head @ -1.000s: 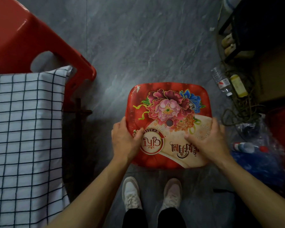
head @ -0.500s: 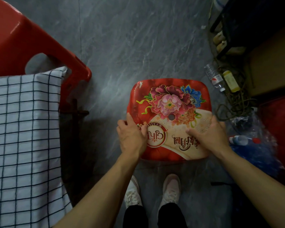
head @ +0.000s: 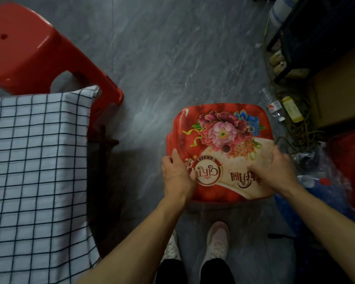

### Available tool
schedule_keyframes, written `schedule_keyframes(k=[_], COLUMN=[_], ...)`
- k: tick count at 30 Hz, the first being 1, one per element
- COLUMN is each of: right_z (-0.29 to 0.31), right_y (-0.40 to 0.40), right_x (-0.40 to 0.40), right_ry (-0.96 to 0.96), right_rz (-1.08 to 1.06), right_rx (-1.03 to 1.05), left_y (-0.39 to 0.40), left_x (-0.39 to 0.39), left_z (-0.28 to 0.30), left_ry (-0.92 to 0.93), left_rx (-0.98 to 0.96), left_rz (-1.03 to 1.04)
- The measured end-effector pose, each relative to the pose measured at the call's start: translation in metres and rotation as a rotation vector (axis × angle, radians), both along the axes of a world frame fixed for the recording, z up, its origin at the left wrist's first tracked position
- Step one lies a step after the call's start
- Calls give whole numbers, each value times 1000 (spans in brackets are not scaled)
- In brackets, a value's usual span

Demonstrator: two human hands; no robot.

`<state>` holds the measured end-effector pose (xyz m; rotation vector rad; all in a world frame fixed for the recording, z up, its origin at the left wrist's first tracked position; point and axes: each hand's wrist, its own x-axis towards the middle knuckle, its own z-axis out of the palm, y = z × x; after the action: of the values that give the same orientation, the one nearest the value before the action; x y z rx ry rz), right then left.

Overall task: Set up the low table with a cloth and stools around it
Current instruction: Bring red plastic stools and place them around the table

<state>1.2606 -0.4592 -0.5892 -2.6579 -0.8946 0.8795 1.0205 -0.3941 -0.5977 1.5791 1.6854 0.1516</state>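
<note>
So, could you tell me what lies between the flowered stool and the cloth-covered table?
In the head view, only bare grey floor separates the flowered stool from the checked cloth on the table; a dark table leg shows at the cloth's edge.

Grey marbled floor (head: 172, 58) – flowered red stool (head: 219, 128), plain red stool (head: 29, 58), cloth-covered table (head: 29, 160), bottles (head: 272, 104).

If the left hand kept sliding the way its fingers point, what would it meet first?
The left hand grips the floral stool at its left edge, fingers pointing up the picture. Past that edge only bare grey floor shows; the way looks free, though depth is unclear.
</note>
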Motion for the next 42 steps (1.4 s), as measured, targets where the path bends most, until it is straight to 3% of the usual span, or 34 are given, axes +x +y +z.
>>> schedule_keyframes(k=[6,12,21,30,42], right_z=[21,62,212,384,483], right_y=[-3,6,23,29,-38], right_x=[-21,-56,-94,-123,-153], right_ry=[-6,36,114,95,-26], right_rz=[6,145,294,360,320], right_rx=[-21,39,193,313,362], left_y=[-1,11,32,30,4], left_x=[-5,-22,-57,-76,-115], left_z=[5,50,209,370,452], left_ry=[18,47,130,46,31], left_rx=[-29,105,157,255,330], left_rz=[-15,-99,-229,-183,-288])
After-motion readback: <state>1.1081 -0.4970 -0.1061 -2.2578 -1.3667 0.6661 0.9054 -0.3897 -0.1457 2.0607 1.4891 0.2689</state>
